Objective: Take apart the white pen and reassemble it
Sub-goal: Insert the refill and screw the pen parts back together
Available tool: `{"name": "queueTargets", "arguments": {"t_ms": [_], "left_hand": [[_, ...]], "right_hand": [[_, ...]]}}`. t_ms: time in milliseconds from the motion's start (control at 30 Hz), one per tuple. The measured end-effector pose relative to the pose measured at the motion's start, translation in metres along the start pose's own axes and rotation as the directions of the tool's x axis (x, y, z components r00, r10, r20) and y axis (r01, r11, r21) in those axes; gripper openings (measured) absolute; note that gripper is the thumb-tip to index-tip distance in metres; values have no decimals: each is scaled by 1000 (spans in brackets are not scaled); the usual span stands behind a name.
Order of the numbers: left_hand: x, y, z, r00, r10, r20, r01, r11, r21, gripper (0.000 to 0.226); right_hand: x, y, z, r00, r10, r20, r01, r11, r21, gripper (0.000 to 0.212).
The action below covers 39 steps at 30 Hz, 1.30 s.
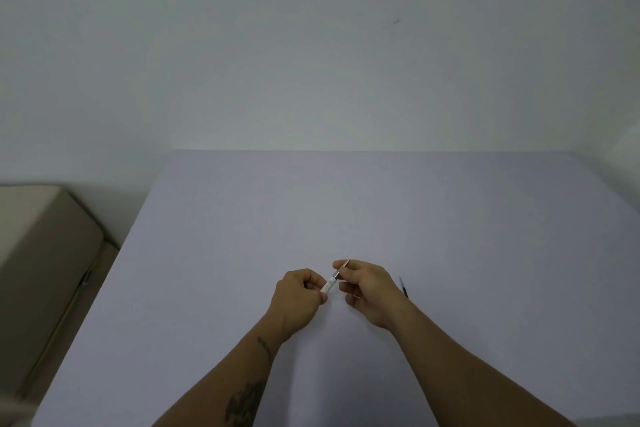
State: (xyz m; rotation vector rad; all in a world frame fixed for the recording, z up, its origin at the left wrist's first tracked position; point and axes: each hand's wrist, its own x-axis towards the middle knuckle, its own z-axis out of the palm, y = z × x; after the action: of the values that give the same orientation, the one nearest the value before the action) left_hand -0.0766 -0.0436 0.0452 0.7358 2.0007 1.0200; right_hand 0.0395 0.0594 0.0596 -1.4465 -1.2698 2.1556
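Head view: both hands meet over the near middle of the surface, held just above it. Left hand has its grip closed on the white pen barrel; right hand has its grip closed on the metallic tip section, which angles up toward the far edge. The two parts look joined or nearly so; cannot tell whether they are being unscrewed or screwed.

A thin dark piece, likely the refill, lies on the surface just beside the right wrist, toward the right edge. Judgement: with that part out, disassembly is at least partly done; reassembly is unfinished.

Hard to make out: the joint between barrel and tip, any spring or cap, the barrel's rear end inside the left fist.
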Motion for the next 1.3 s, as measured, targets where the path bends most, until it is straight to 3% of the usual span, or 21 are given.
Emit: {"name": "queueTargets", "arguments": {"t_ms": [167,333,433,533,733,967,1067,1200,1300], "left_hand": [[-1,0,1,1000,8,21,-8,1000,5,17],[-1,1,1,1000,20,8,-20,1000,2,17],[-2,2,0,1000,26,13,-26,1000,2,15],[-4,3,3,999,31,25,-31,1000,4,13],[-5,4,2,999,33,2,-33,999,-2,13],[-6,3,6,999,40,4,-40,999,-7,17],[-4,2,4,1000,31,-3,-31,999,-16,17],[-4,-1,3,1000,28,0,-28,1000,10,16],[-5,-2,5,999,32,4,-32,999,20,15]], "right_hand": [[-1,1,3,996,-40,-81,30,991,-129,11],[-3,0,-3,1000,8,27,-7,1000,-12,16],[-3,0,0,999,-24,-26,22,997,-73,8],[-4,0,2,995,-55,-78,44,990,-136,15],[-8,0,-7,998,-7,60,6,1000,7,20],[-5,5,3,991,-90,-103,80,992,-101,10],[-7,6,2,994,-91,-60,86,994,-68,7],[-7,7,-2,997,-72,-1,72,997,-28,20],[-5,9,0,994,-93,-57,88,993,-80,16]]}}
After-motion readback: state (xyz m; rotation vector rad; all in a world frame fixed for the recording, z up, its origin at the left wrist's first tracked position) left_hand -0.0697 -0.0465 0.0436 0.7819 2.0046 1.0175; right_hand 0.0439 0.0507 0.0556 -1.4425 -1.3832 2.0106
